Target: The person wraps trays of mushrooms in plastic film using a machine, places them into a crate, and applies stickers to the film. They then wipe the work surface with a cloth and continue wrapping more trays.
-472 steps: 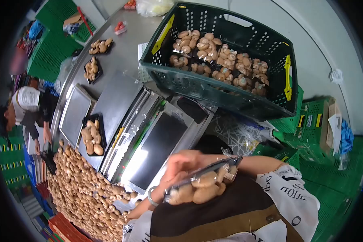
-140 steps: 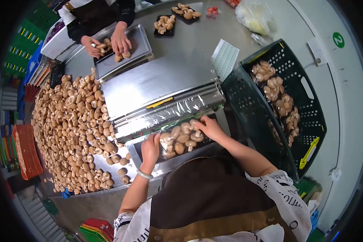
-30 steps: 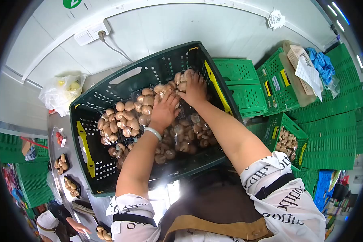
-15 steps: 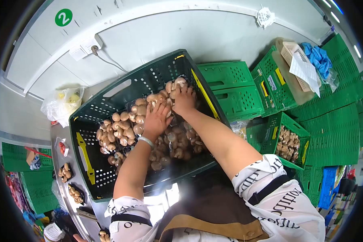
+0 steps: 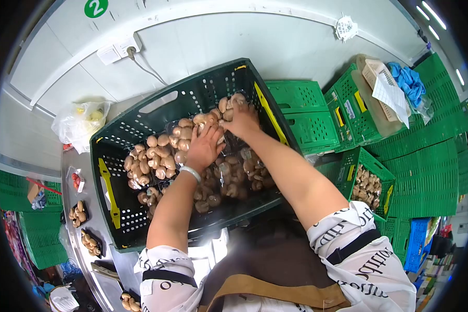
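Observation:
A dark green crate (image 5: 156, 221) in front of me holds several film-wrapped packs of brown mushrooms (image 5: 156, 160). My left hand (image 5: 205, 146), with a pale bracelet at its wrist, lies on the packs in the middle, fingers stretched out and slightly apart. Beside it, my right hand (image 5: 243, 122) curls round a mushroom pack (image 5: 226, 106) near the crate's far right corner; its fingertips are partly hidden. The hands are close together, thumbs toward each other. Below my forearms more packs lie in shadow.
Along the metal counter (image 5: 80, 177) at left sit small mushroom trays (image 5: 90, 243) and a plastic bag (image 5: 81, 125). At right stand green crates (image 5: 309, 130), one with loose mushrooms (image 5: 366, 186). A wall socket (image 5: 120, 49) with a plugged cable is behind the crate.
The view has shifted slightly. My right hand has turned a little over the far right pack, its fingers now more curled. My left hand stays on the middle packs.

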The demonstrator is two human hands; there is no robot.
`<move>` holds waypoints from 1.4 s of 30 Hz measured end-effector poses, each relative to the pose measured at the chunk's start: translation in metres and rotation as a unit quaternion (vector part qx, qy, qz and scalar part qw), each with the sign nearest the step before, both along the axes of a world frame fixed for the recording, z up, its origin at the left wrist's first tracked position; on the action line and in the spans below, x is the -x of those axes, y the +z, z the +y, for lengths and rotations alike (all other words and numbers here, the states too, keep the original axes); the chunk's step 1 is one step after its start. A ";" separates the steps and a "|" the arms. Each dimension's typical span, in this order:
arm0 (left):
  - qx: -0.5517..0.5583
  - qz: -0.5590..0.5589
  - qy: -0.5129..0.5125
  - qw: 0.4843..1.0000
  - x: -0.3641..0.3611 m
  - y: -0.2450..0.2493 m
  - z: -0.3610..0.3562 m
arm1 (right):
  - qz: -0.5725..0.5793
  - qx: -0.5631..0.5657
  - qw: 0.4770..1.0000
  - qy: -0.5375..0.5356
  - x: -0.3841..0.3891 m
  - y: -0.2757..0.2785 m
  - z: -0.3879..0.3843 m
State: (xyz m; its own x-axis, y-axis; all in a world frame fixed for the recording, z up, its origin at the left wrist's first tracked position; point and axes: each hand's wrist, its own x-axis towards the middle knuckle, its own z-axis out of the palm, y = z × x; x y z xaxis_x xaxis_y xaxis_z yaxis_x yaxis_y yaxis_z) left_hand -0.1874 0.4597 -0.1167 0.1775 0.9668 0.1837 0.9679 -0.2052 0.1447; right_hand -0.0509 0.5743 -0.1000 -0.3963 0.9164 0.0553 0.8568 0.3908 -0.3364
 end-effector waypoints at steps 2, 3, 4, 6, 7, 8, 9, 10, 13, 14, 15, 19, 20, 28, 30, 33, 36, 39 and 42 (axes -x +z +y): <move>0.015 0.007 -0.001 1.000 -0.001 -0.001 -0.001 | -0.042 0.000 0.999 -0.028 0.005 -0.007 -0.008; 0.014 0.001 0.000 1.000 -0.001 -0.003 0.000 | -0.054 -0.009 0.998 -0.038 0.006 -0.012 -0.008; 0.008 -0.001 0.001 1.000 0.000 -0.002 0.000 | -0.067 -0.016 0.996 -0.049 0.008 -0.015 -0.008; 0.001 -0.007 -0.002 1.000 -0.001 -0.002 0.000 | -0.086 -0.031 0.994 -0.057 0.011 -0.019 -0.007; 0.002 -0.006 -0.002 1.000 -0.001 -0.002 -0.001 | -0.099 -0.032 0.993 -0.058 0.012 -0.017 -0.007; -0.002 -0.005 -0.002 1.000 0.001 -0.003 0.000 | -0.112 -0.033 0.991 -0.058 0.013 -0.015 -0.007; -0.005 -0.006 -0.002 1.000 0.001 -0.004 0.001 | -0.122 -0.028 0.991 -0.047 0.013 -0.012 -0.007; -0.007 -0.008 -0.001 1.000 0.000 -0.005 -0.001 | -0.133 -0.022 0.990 -0.037 0.012 -0.009 -0.007; 0.002 -0.029 0.001 1.000 0.000 -0.004 -0.001 | -0.141 0.002 0.990 -0.023 0.009 0.011 -0.003; -0.002 -0.028 -0.001 1.000 0.002 -0.004 0.000 | -0.137 0.013 0.990 -0.019 0.010 0.015 -0.002; -0.006 -0.029 -0.002 1.000 0.003 -0.006 -0.001 | -0.127 0.013 0.992 -0.013 0.010 0.017 -0.002; -0.041 -0.037 -0.004 0.998 0.006 -0.009 -0.004 | -0.107 0.007 0.994 -0.003 0.003 0.020 -0.002; -0.047 -0.042 -0.003 0.998 0.007 -0.009 -0.005 | -0.106 0.006 0.994 -0.003 0.003 0.020 -0.003; -0.041 -0.033 -0.013 0.999 0.011 -0.007 -0.009 | -0.058 0.038 0.996 -0.056 -0.001 0.033 0.007; -0.032 -0.041 -0.007 0.999 0.009 -0.008 -0.008 | 0.014 0.032 0.998 -0.057 -0.007 0.034 0.016; -0.003 -0.039 -0.001 0.999 0.007 -0.009 -0.003 | -0.038 0.057 0.994 0.088 -0.018 0.015 0.022; 0.009 -0.036 0.000 0.999 0.006 -0.006 -0.002 | -0.148 0.039 0.982 0.114 -0.013 0.009 0.003; 0.006 -0.047 0.001 0.999 0.005 -0.009 -0.002 | -0.134 0.059 0.986 0.078 -0.003 0.028 -0.005; 0.001 -0.066 -0.001 0.998 0.003 -0.009 0.000 | -0.020 -0.042 0.999 0.015 0.003 0.004 0.005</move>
